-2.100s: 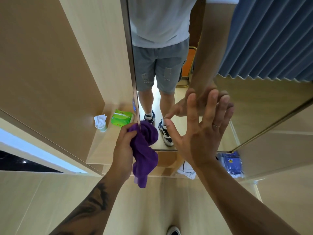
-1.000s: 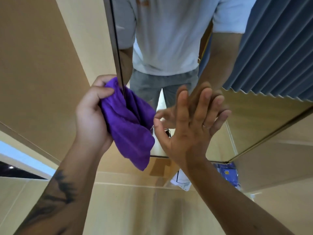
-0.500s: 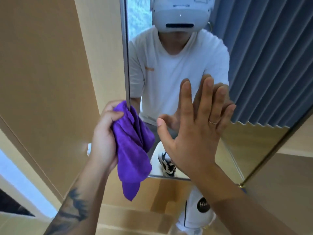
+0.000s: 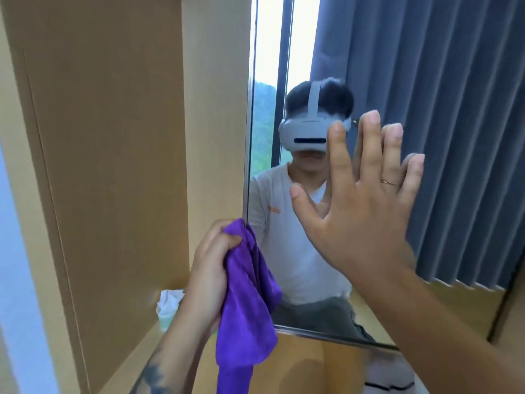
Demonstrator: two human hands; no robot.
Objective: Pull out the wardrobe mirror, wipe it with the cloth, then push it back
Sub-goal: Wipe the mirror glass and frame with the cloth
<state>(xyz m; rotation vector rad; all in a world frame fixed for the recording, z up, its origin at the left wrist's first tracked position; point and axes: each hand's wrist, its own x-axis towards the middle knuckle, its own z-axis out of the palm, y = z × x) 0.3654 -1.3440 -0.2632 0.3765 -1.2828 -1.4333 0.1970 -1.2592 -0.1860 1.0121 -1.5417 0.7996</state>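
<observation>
1. The mirror (image 4: pixel 426 137) is pulled out from the wardrobe (image 4: pixel 113 137). It stands upright, right in front of the person.
2. The left hand (image 4: pixel 211 268) is curled around a purple cloth (image 4: pixel 247 302). It holds the cloth against the left edge of the mirror, low down. Part of the cloth hangs loose below the hand.
3. The right hand (image 4: pixel 360 211) is spread flat, with its fingers (image 4: pixel 338 155) straight and pointing up. It looks pressed on the glass, and there is a thin ring (image 4: pixel 389 182) on one finger.
4. I think the wiping is under way. Pushing the mirror back is not done yet.
5. What could go wrong: the bare right hand could leave finger marks on the glass. Then that spot would need wiping again.
6. The cloth sits at the edge, just where the mirror meets the wardrobe. If the mirror slid back now, the cloth or the left hand's fingers might get pinched in the gap.
7. Pushing too hard with the flat hand could make the mirror slide or wobble during the wipe.
8. The loose end of the cloth could flop over and miss parts of the glass.
9. A small cup with white paper in it (image 4: pixel 169 304) stands on the wardrobe shelf (image 4: pixel 147 345), near the left arm. A bump from the arm could knock it over.
</observation>
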